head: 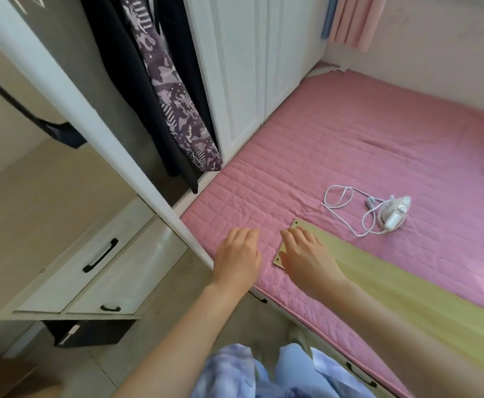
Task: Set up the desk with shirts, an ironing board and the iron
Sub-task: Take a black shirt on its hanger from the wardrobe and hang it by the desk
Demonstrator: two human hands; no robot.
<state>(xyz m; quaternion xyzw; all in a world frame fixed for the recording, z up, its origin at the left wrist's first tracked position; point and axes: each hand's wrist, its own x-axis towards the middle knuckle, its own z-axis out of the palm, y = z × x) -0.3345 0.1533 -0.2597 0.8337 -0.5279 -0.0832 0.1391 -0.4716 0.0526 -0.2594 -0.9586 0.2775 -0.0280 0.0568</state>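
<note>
A flat yellow-green board [407,294] lies on the pink quilted mat [364,139], running from the middle toward the lower right. My right hand [307,257] hovers over its near-left corner, fingers spread, holding nothing. My left hand [238,259] hangs just left of the board above the mat's edge, also empty with fingers loosely apart. A small white iron [395,214] stands on the mat beyond the board, its white cord [347,205] looped to its left. Dark garments and a purple patterned one [172,90] hang in the open wardrobe.
The white wardrobe door edge [97,133] cuts diagonally across the left. White drawers with black handles [100,257] sit below it. A black box [91,331] is on the floor. Pink curtains [355,18] hang at the top right.
</note>
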